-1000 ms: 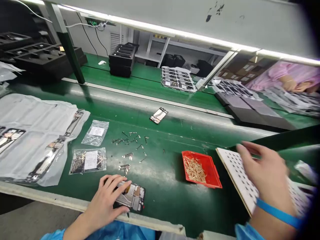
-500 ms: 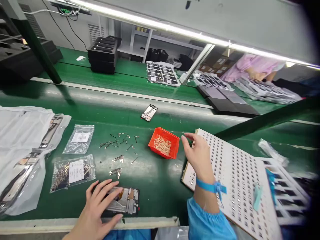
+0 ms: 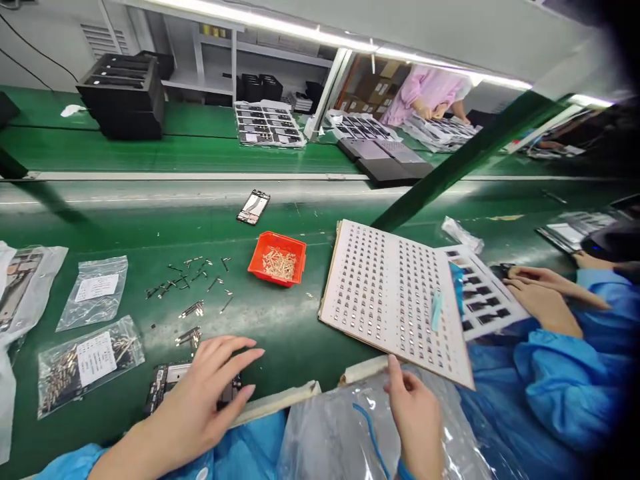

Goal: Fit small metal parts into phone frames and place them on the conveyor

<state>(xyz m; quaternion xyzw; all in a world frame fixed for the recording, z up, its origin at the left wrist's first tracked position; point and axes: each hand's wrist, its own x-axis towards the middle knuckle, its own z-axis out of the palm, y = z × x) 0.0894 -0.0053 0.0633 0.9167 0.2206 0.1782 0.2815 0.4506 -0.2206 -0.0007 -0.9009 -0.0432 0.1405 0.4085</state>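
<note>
My left hand (image 3: 200, 390) lies over a phone frame (image 3: 161, 385) near the table's front edge, fingers spread and covering most of it. My right hand (image 3: 416, 417) is at the near edge of a white board (image 3: 385, 293) set with rows of small metal parts. Its fingers are curled, with one fingertip at that edge; whether anything is pinched cannot be seen. Beyond my left hand lie loose small slender parts (image 3: 193, 309). A red bin (image 3: 256, 263) holding small gold-coloured pieces stands left of the board.
Two labelled plastic bags (image 3: 97, 288) lie at left. Another phone frame (image 3: 253, 207) rests behind the bin. A green post (image 3: 450, 163) slants across at right. Beside the board, a co-worker's hands (image 3: 540, 293) work near a white tray (image 3: 487, 293). Another person stands across the bench.
The view has swung to the right. My right hand has moved from beside the red bin to the board's near edge. My left hand stays over the phone frame.
</note>
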